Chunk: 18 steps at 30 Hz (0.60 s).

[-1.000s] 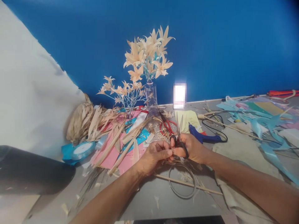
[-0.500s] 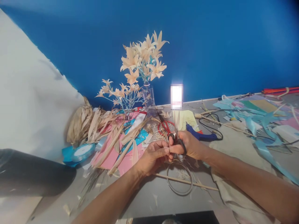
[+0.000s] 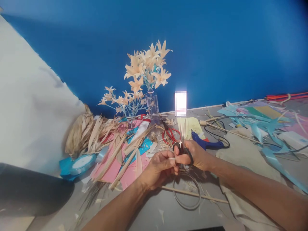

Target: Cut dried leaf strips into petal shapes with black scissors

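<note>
Scissors [image 3: 190, 157] sit in the right hand [image 3: 196, 155], its fingers curled round the black handles, blades pointing away toward the wall. The left hand [image 3: 157, 168] meets it fingertip to fingertip, thumb pinching a pale sliver [image 3: 171, 158]; I can't make out what it is, since the fingers cover most of it.

The bench [image 3: 141, 216] is crowded. Just beyond the right hand lie red-handled cutters [image 3: 173, 138], yellow paper [image 3: 192, 125] and a blue glue gun [image 3: 201, 142], partly behind that hand. Below the hands, a grey ring [image 3: 188, 209] lies near a thin stick [image 3: 211, 198]; the left hand hides one end of the stick. Pink paper [image 3: 106, 170] under dried husks [image 3: 79, 134] fills the left, beside a ribbon roll [image 3: 81, 163]. Flowers [image 3: 148, 67] stand in a clear bottle [image 3: 152, 107]. A bright, pixelated block [image 3: 181, 104] is unreadable, and a dark cylinder [image 3: 31, 189] is cut off at left.
</note>
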{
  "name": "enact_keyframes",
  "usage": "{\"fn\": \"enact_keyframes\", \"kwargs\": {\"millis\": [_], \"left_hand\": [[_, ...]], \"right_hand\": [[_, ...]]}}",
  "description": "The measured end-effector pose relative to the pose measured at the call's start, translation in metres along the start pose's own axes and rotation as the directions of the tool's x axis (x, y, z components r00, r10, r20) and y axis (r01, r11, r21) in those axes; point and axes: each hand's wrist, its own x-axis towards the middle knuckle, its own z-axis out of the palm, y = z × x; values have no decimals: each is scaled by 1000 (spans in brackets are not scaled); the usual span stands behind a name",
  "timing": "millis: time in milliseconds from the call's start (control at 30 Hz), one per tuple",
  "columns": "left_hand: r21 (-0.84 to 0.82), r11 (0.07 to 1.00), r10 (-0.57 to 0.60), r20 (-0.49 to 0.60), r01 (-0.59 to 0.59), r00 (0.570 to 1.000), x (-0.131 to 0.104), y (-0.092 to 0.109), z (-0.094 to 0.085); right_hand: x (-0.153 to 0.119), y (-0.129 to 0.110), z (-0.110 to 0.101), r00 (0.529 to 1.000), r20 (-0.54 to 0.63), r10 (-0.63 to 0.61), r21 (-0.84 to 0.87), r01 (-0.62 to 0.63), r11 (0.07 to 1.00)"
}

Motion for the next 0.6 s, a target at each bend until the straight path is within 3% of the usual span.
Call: {"fn": "enact_keyframes", "kwargs": {"millis": [200, 400, 600], "left_hand": [[-140, 990, -14, 76, 24, 997, 1, 2, 1], [-14, 1000, -17, -45, 16, 999, 1, -2, 4], [-90, 996, -19, 53, 24, 998, 0, 5, 2]], "right_hand": [[1, -3, -3, 998, 40, 40, 154, -46, 987], [1, 0, -5, 999, 37, 26, 119, -30, 992], [0, -1, -4, 997, 68, 39, 149, -49, 988]]}}
